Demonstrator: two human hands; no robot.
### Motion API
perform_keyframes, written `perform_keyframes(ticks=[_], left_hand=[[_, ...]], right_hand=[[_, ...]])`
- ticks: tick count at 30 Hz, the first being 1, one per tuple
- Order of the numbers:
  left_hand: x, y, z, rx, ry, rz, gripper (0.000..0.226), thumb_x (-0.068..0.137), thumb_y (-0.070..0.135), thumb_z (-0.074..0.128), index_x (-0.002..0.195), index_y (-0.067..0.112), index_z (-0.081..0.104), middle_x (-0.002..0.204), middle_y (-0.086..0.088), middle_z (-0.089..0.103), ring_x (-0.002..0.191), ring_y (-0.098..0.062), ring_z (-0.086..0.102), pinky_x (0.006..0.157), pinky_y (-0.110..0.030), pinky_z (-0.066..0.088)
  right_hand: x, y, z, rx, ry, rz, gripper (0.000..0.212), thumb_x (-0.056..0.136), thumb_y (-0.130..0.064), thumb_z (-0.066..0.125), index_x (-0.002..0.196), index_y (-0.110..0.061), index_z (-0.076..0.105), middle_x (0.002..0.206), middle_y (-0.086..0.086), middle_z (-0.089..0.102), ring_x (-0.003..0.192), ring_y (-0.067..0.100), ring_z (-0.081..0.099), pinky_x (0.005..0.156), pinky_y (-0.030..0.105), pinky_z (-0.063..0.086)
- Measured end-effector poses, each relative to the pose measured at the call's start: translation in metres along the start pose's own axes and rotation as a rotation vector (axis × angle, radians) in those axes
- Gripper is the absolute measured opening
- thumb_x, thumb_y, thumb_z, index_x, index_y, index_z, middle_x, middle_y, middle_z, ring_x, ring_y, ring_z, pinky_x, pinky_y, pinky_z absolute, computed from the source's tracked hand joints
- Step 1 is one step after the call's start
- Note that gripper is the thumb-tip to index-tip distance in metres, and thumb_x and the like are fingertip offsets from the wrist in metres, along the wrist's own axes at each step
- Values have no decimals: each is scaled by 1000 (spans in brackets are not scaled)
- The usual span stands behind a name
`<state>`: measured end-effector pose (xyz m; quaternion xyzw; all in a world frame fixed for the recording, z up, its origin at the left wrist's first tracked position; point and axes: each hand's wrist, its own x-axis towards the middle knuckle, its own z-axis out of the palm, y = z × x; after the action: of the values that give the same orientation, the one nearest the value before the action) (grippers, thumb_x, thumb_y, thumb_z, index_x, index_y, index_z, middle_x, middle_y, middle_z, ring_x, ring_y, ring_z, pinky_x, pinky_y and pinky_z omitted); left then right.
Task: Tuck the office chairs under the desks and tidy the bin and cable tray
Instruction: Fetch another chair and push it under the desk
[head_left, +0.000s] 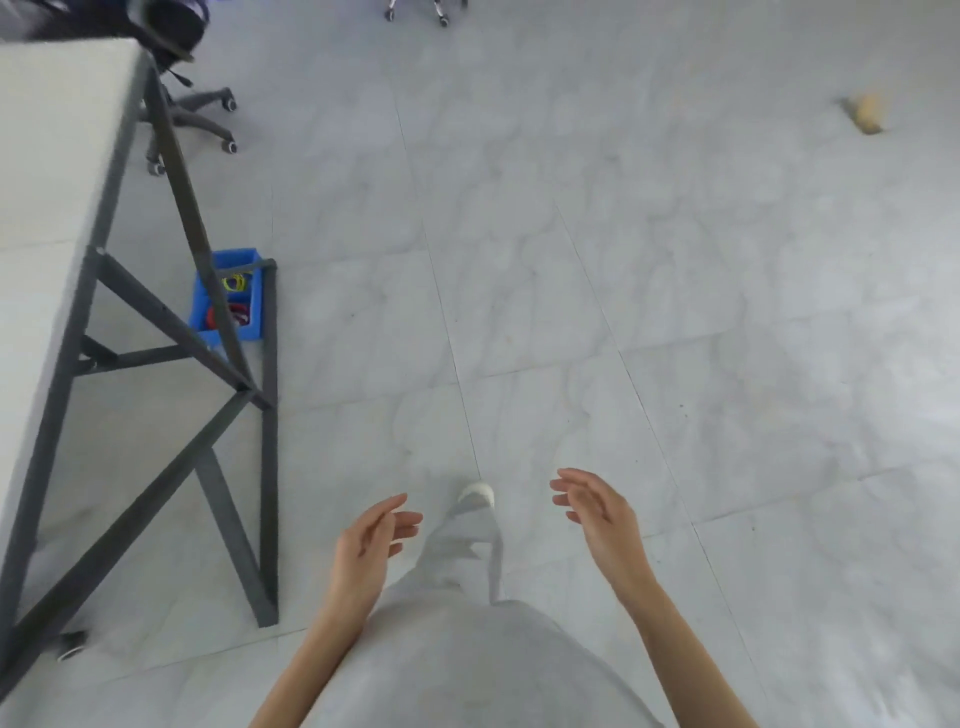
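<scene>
A white desk (57, 156) with a dark grey cross-braced frame (171, 322) stands at the left. Behind its far end sits a black office chair (171, 26) on a grey wheeled base (202, 119). On the floor beside the desk leg lies a blue tray (244, 260) holding coloured cables. My left hand (371, 545) and my right hand (597, 512) hang in front of me over the floor, fingers relaxed, holding nothing, well apart from the desk and tray.
Another chair's chrome wheels (441, 13) show at the top edge. A small tan object (865, 114) lies on the floor at the far right. Grey marble floor tiles (623, 286) spread ahead. My grey trouser leg and white shoe (478, 493) are between my hands.
</scene>
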<state>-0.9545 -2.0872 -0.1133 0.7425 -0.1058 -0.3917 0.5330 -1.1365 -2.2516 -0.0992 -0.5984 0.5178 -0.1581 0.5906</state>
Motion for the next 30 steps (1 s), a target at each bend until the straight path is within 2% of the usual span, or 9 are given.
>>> perform_keyframes(ticks=[3,7,13,18,21,26,30], left_hand=[[79,58,24,36,-55,75,32,97,4,36,97,25,61,83,7,72,77,-10,66,72,-23,47],[177,147,54,96,-149,190,35,97,5,36,98,31,60,82,21,71,79,-2,66,73,-17,48],[308,234,94,97,-164,235,35,97,6,38,99,32,60,88,10,70,81,-3,66,73,-14,48],[412,268,103,40,1,122,33,97,5,37,97,29,60,82,21,71,77,-3,66,72,-16,49],[461,292,105,-54,165,19,34,96,3,37,95,27,62,80,9,73,77,-10,67,70,-22,50],[541,343,102,-161,340,-40,31,97,2,35,100,14,62,87,-4,70,70,-3,66,64,-13,52],[631,373,102,-196,391,-95,32,96,2,34,98,17,63,81,1,72,72,-8,67,63,-13,51]], right_hand=[[51,-18,-7,8,41,60,27,93,-5,44,99,-22,64,95,-4,70,86,10,66,76,25,49],[128,-63,-20,12,73,90,26,94,-6,44,97,-22,65,95,-4,71,83,7,67,77,26,50],[275,-124,-20,11,52,70,27,94,-4,43,98,-19,65,95,-3,71,82,5,67,73,24,49],[438,-195,1,-58,-109,19,25,93,-4,45,97,-20,65,93,-4,71,81,5,66,73,22,47],[539,-266,15,-119,-235,-75,25,93,-5,45,97,-20,64,93,-5,70,82,5,66,72,19,49],[686,-385,55,-178,-382,-207,24,94,-8,44,102,-19,63,96,-7,69,83,3,65,76,15,49],[788,-439,99,-190,-434,-236,23,94,-8,44,103,-19,62,96,-8,68,83,3,65,75,16,48]])
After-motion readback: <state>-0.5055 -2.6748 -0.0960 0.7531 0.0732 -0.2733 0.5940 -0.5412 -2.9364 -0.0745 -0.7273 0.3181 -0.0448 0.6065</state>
